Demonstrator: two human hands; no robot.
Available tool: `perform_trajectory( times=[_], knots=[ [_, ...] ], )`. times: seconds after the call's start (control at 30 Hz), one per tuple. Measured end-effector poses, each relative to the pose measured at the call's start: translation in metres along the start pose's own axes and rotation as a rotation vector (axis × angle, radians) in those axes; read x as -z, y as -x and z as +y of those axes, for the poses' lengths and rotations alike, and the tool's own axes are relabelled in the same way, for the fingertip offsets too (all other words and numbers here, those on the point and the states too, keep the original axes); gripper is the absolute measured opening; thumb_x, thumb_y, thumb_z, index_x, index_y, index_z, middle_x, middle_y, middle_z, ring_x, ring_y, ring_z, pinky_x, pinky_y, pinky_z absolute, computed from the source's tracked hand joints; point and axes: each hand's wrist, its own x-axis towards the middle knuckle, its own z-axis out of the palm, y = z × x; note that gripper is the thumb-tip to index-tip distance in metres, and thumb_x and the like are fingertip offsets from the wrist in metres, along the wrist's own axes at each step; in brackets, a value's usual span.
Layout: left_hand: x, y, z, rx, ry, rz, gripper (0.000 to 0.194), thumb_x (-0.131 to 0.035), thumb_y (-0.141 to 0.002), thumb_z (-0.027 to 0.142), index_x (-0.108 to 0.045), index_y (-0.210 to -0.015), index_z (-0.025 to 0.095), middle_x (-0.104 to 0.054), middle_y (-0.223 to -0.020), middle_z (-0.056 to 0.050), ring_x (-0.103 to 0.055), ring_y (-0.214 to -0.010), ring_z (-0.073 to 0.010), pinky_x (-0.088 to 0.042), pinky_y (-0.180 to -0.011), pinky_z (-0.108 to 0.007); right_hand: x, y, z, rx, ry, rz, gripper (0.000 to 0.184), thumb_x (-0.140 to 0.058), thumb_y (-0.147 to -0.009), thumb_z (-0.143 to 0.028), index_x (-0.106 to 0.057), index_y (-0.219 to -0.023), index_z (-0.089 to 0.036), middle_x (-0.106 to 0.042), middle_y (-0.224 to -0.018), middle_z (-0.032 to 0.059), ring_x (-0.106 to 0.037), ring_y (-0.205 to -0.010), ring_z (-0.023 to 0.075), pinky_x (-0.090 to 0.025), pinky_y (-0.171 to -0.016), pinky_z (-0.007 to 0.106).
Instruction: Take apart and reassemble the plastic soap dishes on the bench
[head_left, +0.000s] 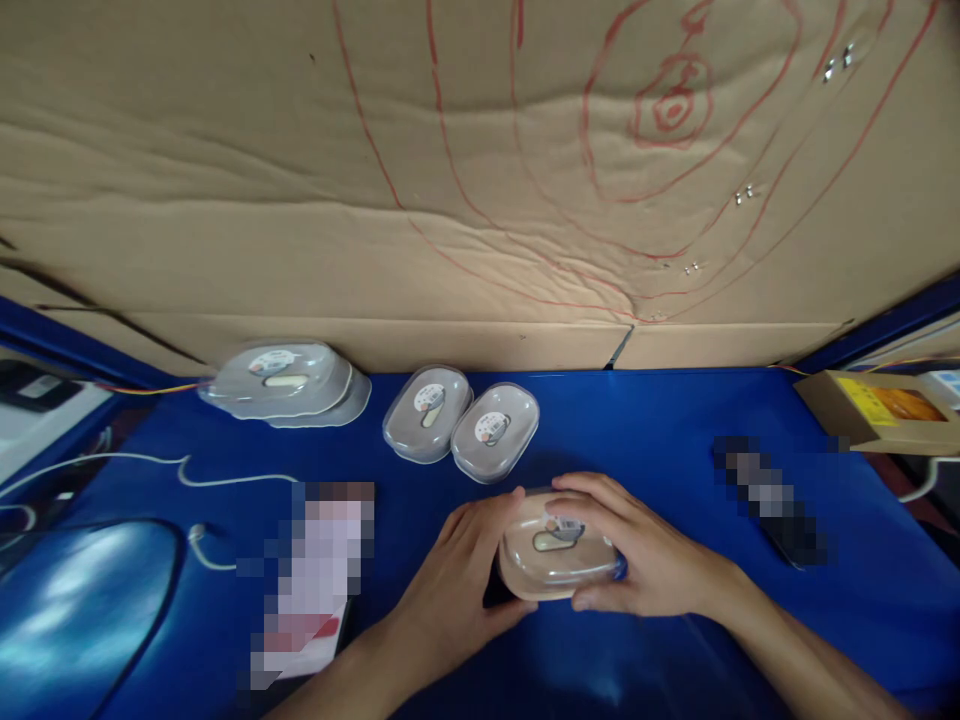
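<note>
Between my two hands is a beige plastic box [559, 560] with rounded corners, a clear lid and a round paper label. My left hand [476, 560] grips its left side, thumb at the near edge and fingers at the far edge. The right side is held by my right hand [630, 550], whose fingers lie over the lid and cover part of the label. Beyond the hands, two similar grey lidded boxes, one [429, 415] beside the other [495, 432], lie touching on the blue table. Further left, more of these grey boxes [300, 385] are stacked.
A cardboard panel [300, 250] with red drawn rings stands along the table's back edge. A blurred-out phone-like object [319, 570] lies left, a dark one [772, 505] right. White cable [240, 478] crosses the left side. A cardboard box [877, 410] sits at the right edge.
</note>
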Motion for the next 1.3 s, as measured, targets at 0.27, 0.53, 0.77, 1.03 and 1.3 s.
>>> perform_trajectory(
  times=[0.27, 0.53, 0.77, 1.03, 1.3],
  knots=[
    [-0.001, 0.003, -0.004, 0.025, 0.008, -0.019, 0.125, -0.091, -0.079, 0.035, -0.004, -0.170, 0.033, -0.057, -0.155, -0.016, -0.061, -0.136, -0.0393, -0.053, -0.111, -0.059, 0.009, 0.006, 0.001, -0.047, 0.042, 0.033, 0.082, -0.080, -0.090, -0.056, -0.041, -0.159, -0.033, -0.039, -0.166, 0.0124, -0.041, -0.153, 0.0324, -0.044, -0.123, 0.049],
    [0.004, 0.006, -0.002, 0.176, 0.140, -0.024, 0.130, -0.094, -0.074, 0.045, -0.007, -0.170, 0.035, -0.058, -0.153, -0.015, -0.059, -0.139, -0.0390, -0.054, -0.111, -0.061, -0.001, 0.003, -0.001, -0.029, 0.059, -0.011, 0.083, -0.080, -0.089, -0.056, -0.042, -0.158, -0.032, -0.040, -0.166, 0.0143, -0.039, -0.155, 0.0328, -0.041, -0.124, 0.053],
    [0.005, 0.008, -0.003, 0.281, 0.353, -0.037, 0.119, -0.091, -0.079, 0.055, -0.014, -0.168, 0.036, -0.054, -0.156, -0.016, -0.057, -0.142, -0.0388, -0.048, -0.117, -0.063, -0.007, -0.001, 0.001, -0.082, -0.144, 0.034, 0.084, -0.084, -0.085, -0.057, -0.048, -0.155, -0.027, -0.044, -0.161, 0.0166, -0.049, -0.149, 0.0321, -0.046, -0.121, 0.046],
    [0.007, 0.002, -0.003, 0.358, 0.583, -0.056, 0.123, -0.094, -0.070, 0.061, -0.022, -0.166, 0.034, -0.055, -0.157, -0.015, -0.056, -0.143, -0.0386, -0.039, -0.123, -0.062, -0.007, -0.002, 0.005, -0.083, -0.258, 0.058, 0.085, -0.083, -0.087, -0.056, -0.045, -0.157, -0.029, -0.045, -0.159, 0.0156, -0.048, -0.149, 0.0328, -0.043, -0.122, 0.048],
    [0.008, 0.001, -0.002, 0.335, 0.657, -0.058, 0.120, -0.094, -0.074, 0.057, -0.020, -0.167, 0.036, -0.057, -0.155, -0.013, -0.059, -0.139, -0.0359, -0.042, -0.121, -0.058, -0.004, -0.001, 0.003, -0.095, -0.313, 0.048, 0.079, -0.081, -0.090, -0.053, -0.045, -0.156, -0.030, -0.045, -0.158, 0.0145, -0.046, -0.149, 0.0318, -0.041, -0.123, 0.048]
  ],
)
